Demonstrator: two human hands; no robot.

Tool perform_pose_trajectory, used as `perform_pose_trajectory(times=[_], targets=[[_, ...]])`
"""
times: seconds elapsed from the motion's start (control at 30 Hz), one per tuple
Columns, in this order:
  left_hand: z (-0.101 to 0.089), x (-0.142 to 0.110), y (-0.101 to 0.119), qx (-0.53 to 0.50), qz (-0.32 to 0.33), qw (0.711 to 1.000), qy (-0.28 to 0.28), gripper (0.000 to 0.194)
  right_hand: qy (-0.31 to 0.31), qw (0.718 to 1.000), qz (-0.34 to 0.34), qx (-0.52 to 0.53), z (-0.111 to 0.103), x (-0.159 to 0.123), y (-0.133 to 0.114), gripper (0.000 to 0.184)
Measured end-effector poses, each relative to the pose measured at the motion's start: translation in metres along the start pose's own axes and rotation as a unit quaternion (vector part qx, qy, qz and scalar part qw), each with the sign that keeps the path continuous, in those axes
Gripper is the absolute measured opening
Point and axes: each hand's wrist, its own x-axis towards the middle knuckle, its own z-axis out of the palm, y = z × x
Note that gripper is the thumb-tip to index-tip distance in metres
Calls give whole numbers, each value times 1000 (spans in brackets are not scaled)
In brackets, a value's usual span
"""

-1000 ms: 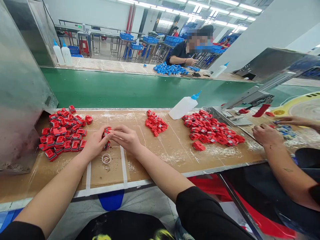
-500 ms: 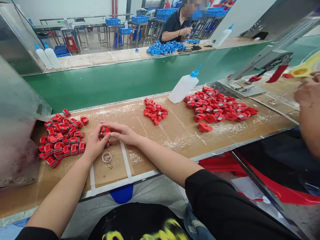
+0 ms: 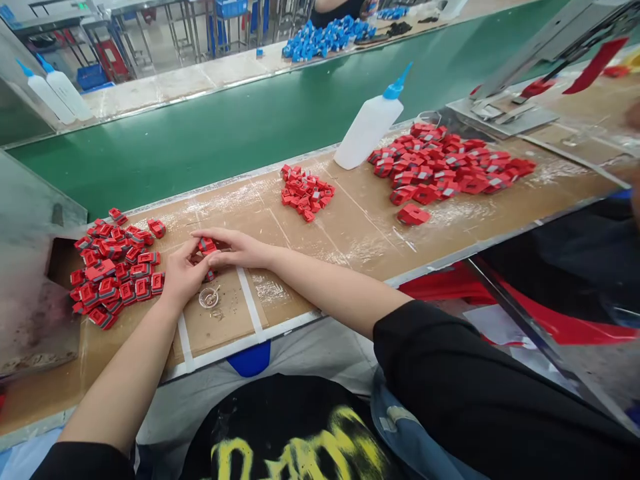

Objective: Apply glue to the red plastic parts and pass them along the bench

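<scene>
My left hand [image 3: 184, 273] and my right hand [image 3: 237, 249] meet over a cardboard pad, both closed around one small red-and-grey plastic part [image 3: 207, 246]. Fingers cover much of it, and another bit of red shows just beneath them. Close below sits a small round clear dish [image 3: 209, 297] with thin, fine pieces in and beside it. Left of my hands lies a heap of red-and-grey parts [image 3: 117, 267]. A smaller pile of red pieces [image 3: 307, 193] rests on the bench beyond my right wrist.
A white bottle with a blue nozzle [image 3: 370, 127] leans beside a large heap of red parts [image 3: 450, 167]. A metal fixture [image 3: 505, 117] stands at right. A green belt [image 3: 225, 143] runs behind the bench. Blue parts [image 3: 327, 39] lie on the far ledge, near a person.
My view has tilted downward, so the bench sits higher in the picture. Both hands stay together on the red part. The neighbouring person's arm at right has mostly left view.
</scene>
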Motion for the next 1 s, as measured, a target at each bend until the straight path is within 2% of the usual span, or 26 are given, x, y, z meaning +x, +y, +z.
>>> perform_pose_trajectory(times=[0.1,0.23,0.43,0.57,0.67,0.77,0.9,1.0], targets=[[0,1,-1,-7,1,1000,0,35,10,1000,-6,-19,2,1,0,58],[-1,4,2,-76,-18,997,-2,42,24,999,-14,-21,2,7,-5,56],[-6,6,6,-136,-56,989,-11,58,19,995,-12,94,0,6,-13,65],[-7,8,3,-100,-57,993,-11,50,4,992,2,130,5,6,-10,74],[-6,11,0,-80,-63,995,-3,44,8,993,6,121,7,9,-5,72],[-3,12,2,-26,-37,999,-1,38,13,995,13,102,6,13,2,74],[2,11,10,-10,-1,999,-32,28,58,997,31,34,6,15,3,64],[4,8,16,14,6,999,-35,20,77,996,35,20,8,12,-2,52]])
